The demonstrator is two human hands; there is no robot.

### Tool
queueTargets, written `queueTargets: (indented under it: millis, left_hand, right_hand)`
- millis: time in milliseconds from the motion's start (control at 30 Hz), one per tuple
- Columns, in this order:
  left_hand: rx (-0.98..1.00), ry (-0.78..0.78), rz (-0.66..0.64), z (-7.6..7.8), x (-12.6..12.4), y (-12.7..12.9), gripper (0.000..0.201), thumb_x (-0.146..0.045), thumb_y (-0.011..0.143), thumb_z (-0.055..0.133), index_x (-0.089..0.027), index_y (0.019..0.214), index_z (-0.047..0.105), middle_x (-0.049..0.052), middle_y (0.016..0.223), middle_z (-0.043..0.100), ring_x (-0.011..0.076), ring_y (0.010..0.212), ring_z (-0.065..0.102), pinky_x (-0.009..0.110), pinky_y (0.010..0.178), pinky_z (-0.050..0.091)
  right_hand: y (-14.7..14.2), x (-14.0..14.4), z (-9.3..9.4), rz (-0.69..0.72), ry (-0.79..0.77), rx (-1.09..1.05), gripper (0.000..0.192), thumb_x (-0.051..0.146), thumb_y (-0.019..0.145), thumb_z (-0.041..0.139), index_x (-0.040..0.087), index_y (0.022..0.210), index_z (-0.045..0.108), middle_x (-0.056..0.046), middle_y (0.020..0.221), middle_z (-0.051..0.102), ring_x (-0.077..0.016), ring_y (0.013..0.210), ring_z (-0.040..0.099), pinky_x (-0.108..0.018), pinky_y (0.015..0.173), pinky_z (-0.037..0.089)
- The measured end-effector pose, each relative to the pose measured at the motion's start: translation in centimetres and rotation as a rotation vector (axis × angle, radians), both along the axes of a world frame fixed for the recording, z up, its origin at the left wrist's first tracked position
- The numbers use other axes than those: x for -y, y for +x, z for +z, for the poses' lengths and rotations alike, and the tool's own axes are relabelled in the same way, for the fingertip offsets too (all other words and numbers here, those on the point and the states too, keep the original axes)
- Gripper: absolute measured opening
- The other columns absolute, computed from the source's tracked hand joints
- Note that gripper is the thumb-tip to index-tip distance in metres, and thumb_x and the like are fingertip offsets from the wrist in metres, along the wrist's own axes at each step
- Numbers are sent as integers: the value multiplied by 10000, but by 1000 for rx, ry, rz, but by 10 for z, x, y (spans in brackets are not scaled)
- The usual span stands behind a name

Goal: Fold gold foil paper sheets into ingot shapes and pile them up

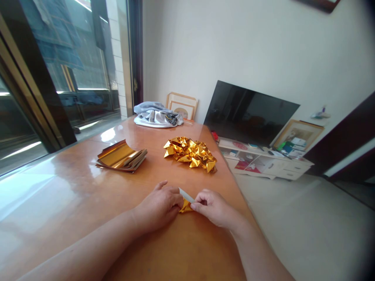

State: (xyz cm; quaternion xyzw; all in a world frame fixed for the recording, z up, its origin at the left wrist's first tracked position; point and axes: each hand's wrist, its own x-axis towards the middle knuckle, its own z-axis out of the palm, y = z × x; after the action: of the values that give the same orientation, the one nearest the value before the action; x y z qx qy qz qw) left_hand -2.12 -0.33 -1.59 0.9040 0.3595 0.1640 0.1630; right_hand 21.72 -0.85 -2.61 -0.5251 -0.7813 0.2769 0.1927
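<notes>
Between my hands a sheet of gold foil paper (185, 207) lies on the table, partly folded, with a pale strip of its other side showing. My left hand (165, 203) grips its left part, fingers bent over it. On the other side my right hand (209, 205) pinches the right edge between thumb and fingers. Beyond them sits a heap of folded gold foil pieces (190, 152) with pointed corners. A stack of flat gold foil sheets (121, 156), curling at the edges, lies farther left.
The glossy wooden table (158, 253) ends at a right edge close to my right arm. At its far end are a pile of folded cloth (158, 115) and framed pictures (183, 103). A television (249, 113) stands on a white cabinet (275, 166); glass doors (88, 70) are at left.
</notes>
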Motion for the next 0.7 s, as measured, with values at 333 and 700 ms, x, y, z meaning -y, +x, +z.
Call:
queueTargets:
  millis: [333,700]
  left_hand:
    - [-18,3,-70,8,2,-6,227,-167,907,488,-263,804,666,-42,903,683,151,870,646,554,1175,155]
    - [-48,21,-90,13,3,-7,359,-159,908,482,-362,1139,666,-18,1044,707,187,999,663,537,1185,195]
  right_hand:
    - [-5,2,-4,-80,67,93,248,373,865,660,197,695,621,5,757,632,-130,684,550,-232,611,348]
    - [-9,4,-1,-132,64,148,258,422,849,669,209,710,628,3,774,642,-130,688,545,-229,596,326]
